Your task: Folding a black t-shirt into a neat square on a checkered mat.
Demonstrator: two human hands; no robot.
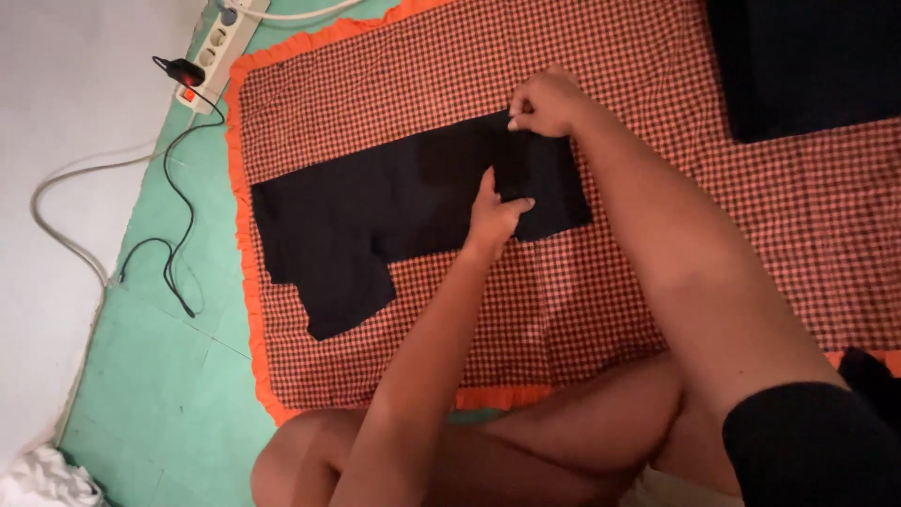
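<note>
Black garment on checked cloth — left hand presses flat, right hand pinches its edge.

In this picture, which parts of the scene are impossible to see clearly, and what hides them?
- Dark fabric pile, head view: cut off by the top and right edges; its kind cannot be told.
- Black garment: its near right edge lies under the left hand, and the far right corner under the right hand.
- Power strip: its upper end leaves the top edge.
- White-grey cloth: cut off at the bottom-left corner.
</note>
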